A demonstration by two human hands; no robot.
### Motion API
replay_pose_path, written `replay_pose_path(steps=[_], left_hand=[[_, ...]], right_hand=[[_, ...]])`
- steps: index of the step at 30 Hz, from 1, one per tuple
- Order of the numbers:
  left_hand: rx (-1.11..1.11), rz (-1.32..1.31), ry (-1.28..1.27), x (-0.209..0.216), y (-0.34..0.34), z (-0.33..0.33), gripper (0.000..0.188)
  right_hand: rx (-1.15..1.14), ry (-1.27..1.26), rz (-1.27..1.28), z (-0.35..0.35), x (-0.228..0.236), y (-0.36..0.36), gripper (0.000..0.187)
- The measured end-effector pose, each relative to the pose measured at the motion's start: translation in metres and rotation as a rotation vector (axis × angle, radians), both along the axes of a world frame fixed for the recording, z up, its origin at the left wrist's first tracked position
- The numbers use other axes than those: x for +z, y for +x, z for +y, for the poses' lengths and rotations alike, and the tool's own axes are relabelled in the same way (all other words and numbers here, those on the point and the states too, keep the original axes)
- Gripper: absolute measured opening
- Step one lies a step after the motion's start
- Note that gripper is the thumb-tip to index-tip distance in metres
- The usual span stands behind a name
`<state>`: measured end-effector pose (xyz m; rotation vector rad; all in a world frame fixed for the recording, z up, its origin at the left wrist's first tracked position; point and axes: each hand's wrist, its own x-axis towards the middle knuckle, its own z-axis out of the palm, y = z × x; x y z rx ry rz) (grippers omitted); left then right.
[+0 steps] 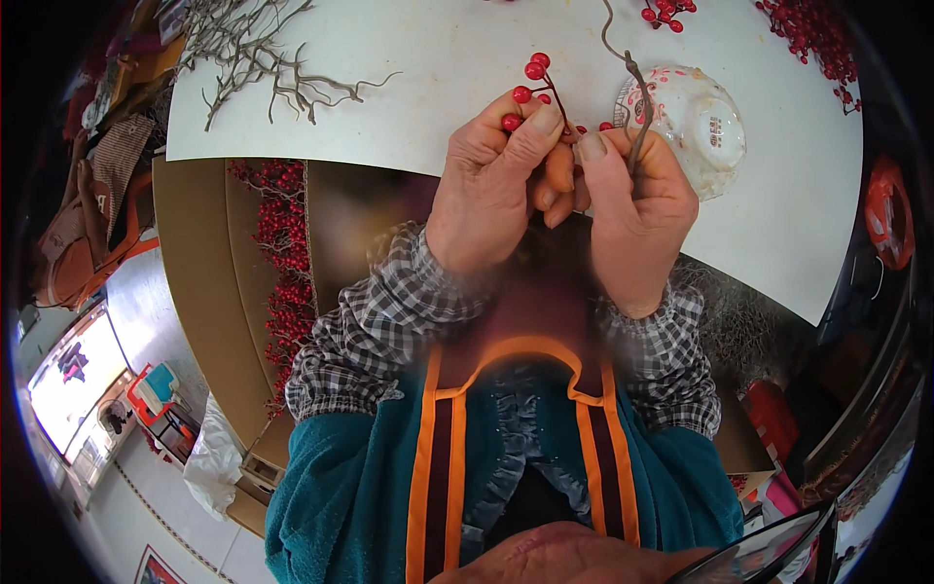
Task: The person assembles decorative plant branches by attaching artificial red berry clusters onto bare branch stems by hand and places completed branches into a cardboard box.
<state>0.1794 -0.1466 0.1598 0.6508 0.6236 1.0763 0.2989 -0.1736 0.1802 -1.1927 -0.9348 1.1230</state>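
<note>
My left hand point(496, 180) is closed in a pinch on a small sprig of red artificial berries point(534, 71), whose dark stem runs down between the fingertips. Close beside it, my right hand point(642, 200) is closed round a brown twig point(637, 92) that rises above the fingers and curves away to the top edge. The fingertips of both hands meet near the sprig's lower end, and a few berries peep out between them. Whether the stem touches the twig is hidden by the fingers. Just past my right hand, an upturned patterned bowl point(720, 136) lies on the white tabletop point(409, 97).
Bare grey branches point(282, 78) lie at the table's far left. Red berry clusters point(812, 49) lie at the far right, with a smaller bunch point(668, 14) at the top. A cardboard box point(209, 253) holding berry stems point(284, 243) stands left of me; more twigs point(730, 311) are below the table at right.
</note>
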Motion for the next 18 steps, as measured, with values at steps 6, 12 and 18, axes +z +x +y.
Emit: replay_pose_path(steps=[6,12,18], left_hand=[[-0.011,-0.023,-0.011,0.0006,-0.0024,0.0016,0.025],[-0.018,0.029,0.010,0.0009,-0.0011,0.0013,0.023],[-0.020,0.041,0.006,0.0006,-0.0017,0.0017,0.023]], right_hand=[[0.012,0.011,-0.034,-0.0006,0.0016,0.0014,0.014],[0.014,0.000,0.005,0.0002,0.0030,0.0004,0.014],[0.000,0.000,0.024,-0.0005,0.0026,0.0010,0.015]])
